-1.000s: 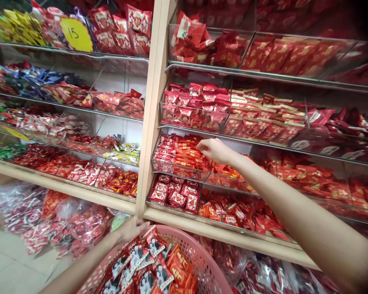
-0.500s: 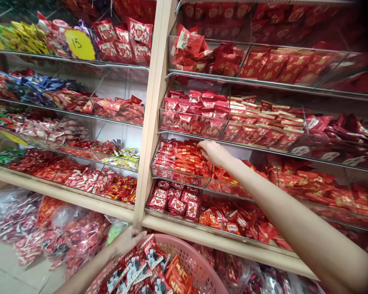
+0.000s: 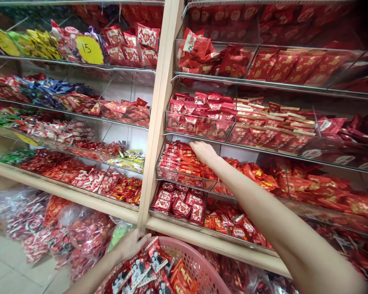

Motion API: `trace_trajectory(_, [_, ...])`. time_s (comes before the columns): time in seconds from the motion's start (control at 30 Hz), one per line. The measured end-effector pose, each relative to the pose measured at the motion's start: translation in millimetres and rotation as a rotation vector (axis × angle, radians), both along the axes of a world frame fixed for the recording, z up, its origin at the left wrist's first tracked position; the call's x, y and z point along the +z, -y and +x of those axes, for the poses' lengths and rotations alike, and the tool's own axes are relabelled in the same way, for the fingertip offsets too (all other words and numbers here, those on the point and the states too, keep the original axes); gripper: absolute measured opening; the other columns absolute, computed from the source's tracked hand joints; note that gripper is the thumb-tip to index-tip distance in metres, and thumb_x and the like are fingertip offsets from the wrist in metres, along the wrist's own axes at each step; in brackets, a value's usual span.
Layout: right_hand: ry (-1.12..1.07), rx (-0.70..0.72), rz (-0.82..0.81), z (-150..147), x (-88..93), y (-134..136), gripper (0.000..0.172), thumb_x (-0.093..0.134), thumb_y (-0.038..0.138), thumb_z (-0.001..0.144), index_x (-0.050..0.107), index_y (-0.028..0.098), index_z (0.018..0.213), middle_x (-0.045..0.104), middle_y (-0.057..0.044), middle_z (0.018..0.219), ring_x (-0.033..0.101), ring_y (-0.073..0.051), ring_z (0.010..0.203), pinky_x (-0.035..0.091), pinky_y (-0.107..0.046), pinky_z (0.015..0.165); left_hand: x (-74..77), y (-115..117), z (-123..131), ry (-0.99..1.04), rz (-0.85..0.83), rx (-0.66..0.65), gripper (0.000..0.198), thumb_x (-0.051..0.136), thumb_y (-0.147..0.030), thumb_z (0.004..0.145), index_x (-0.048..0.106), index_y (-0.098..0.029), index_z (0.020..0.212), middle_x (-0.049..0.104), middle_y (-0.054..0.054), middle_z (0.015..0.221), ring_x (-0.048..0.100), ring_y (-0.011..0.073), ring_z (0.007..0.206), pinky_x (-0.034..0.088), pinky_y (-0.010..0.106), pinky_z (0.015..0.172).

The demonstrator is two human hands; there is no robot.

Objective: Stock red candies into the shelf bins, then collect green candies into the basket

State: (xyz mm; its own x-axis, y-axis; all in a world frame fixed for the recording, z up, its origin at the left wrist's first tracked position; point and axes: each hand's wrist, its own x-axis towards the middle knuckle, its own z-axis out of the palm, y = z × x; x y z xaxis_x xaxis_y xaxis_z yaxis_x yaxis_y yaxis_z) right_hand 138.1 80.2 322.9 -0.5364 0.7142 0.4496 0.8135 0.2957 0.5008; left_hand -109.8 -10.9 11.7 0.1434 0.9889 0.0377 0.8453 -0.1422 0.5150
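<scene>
My right hand [image 3: 204, 151] reaches into a clear shelf bin [image 3: 184, 176] and lies on a pile of red and orange sweet packets [image 3: 179, 160], its fingers curled down among them. My left hand [image 3: 131, 244] grips the rim of a pink plastic basket [image 3: 199, 265] at the bottom of the view. The basket holds several red packets printed with black-and-white faces [image 3: 147, 271] and some orange packets [image 3: 180, 281].
Wooden shelving with a pale upright post [image 3: 158, 118] carries rows of clear bins full of red packets. A yellow tag marked 15 [image 3: 88, 50] stands at the upper left. Clear bags of sweets [image 3: 64, 232] lie on the tiled floor at the lower left.
My right hand has pushed further left and deeper into the bin, down onto the red packets. The view has shifted slightly right and up. My left hand keeps its hold on the basket.
</scene>
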Motion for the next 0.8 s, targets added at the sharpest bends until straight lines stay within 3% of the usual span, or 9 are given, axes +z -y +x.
trace_trajectory(0.17, [-0.07,0.057,0.039,7,-6.1,20,0.03,0.033,0.006,0.085,0.045,0.017,0.111,0.053,-0.013,0.108,0.053,-0.023,0.093,0.042,-0.03,0.067,1.6,1,0,-0.015,0.014,0.01,0.054,0.025,-0.064,0.081,0.034,-0.019,0.053,0.037,-0.003,0.052,0.042,0.0122,0.055,0.021,0.023,0.051])
trace_trajectory(0.33, [-0.179,0.275,-0.063,19,-8.6,27,0.022,0.03,0.011,0.085,0.043,0.017,0.101,0.051,-0.01,0.099,0.049,-0.021,0.088,0.04,-0.032,0.075,-0.8,0,1,-0.029,0.019,0.01,0.055,0.024,-0.065,0.081,0.037,-0.019,0.053,0.041,-0.002,0.053,0.044,0.0132,0.057,0.023,0.023,0.052])
trace_trajectory(0.43, [-0.284,0.331,-0.143,24,-8.1,22,0.02,0.032,0.011,0.081,0.042,0.017,0.098,0.052,-0.009,0.094,0.049,-0.019,0.084,0.039,-0.031,0.075,-0.8,1,2,-0.04,0.028,-0.005,0.056,0.022,-0.065,0.082,0.038,-0.019,0.053,0.043,-0.001,0.053,0.045,0.0133,0.056,0.023,0.024,0.052])
trace_trajectory(0.57, [-0.303,0.268,-0.268,23,-7.0,20,0.013,0.044,0.021,0.076,0.046,0.018,0.088,0.055,-0.007,0.089,0.051,-0.018,0.079,0.039,-0.029,0.071,0.8,2,2,-0.055,0.029,0.011,0.057,0.022,-0.065,0.082,0.041,-0.019,0.054,0.047,0.0,0.055,0.048,0.0143,0.058,0.024,0.024,0.053])
trace_trajectory(0.8, [-0.113,0.072,-0.3,10,0.3,27,0.024,0.059,0.029,0.069,0.054,0.015,0.088,0.058,-0.011,0.097,0.055,-0.021,0.086,0.04,-0.027,0.069,5.4,4,2,-0.066,0.038,-0.008,0.058,0.021,-0.063,0.083,0.044,-0.019,0.054,0.051,0.0,0.054,0.049,0.0145,0.056,0.026,0.024,0.054])
